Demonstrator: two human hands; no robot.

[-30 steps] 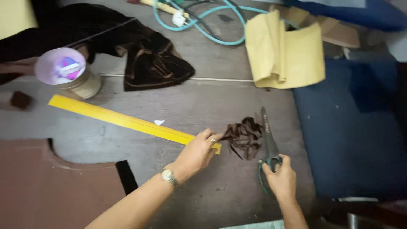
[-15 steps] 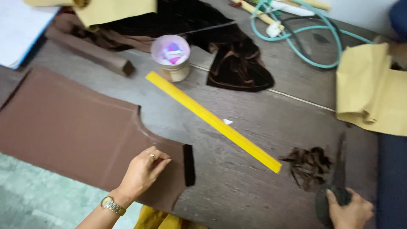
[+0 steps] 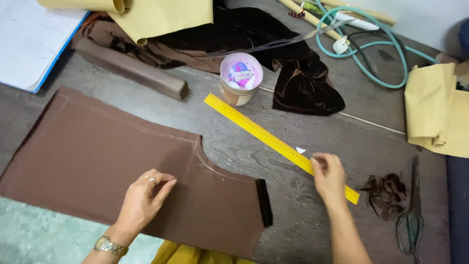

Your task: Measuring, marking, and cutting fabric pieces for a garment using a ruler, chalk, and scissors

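The left hand (image 3: 145,195) lies flat, fingers loosely spread, on the brown cut fabric panel (image 3: 97,161) near its curved edge. The right hand (image 3: 328,175), fingers together, presses the long yellow ruler (image 3: 264,134) against the grey wooden surface (image 3: 293,205). Bare surface lies between panel and ruler.

One ruler (image 3: 281,145), one scissors (image 3: 411,220), one cup (image 3: 240,78)

Left hand (image 3: 144,200): ring on one finger, metal-band wristwatch (image 3: 110,246) at the wrist. Right hand (image 3: 330,175): nothing worn. Both forearms bare, no sleeves in view.
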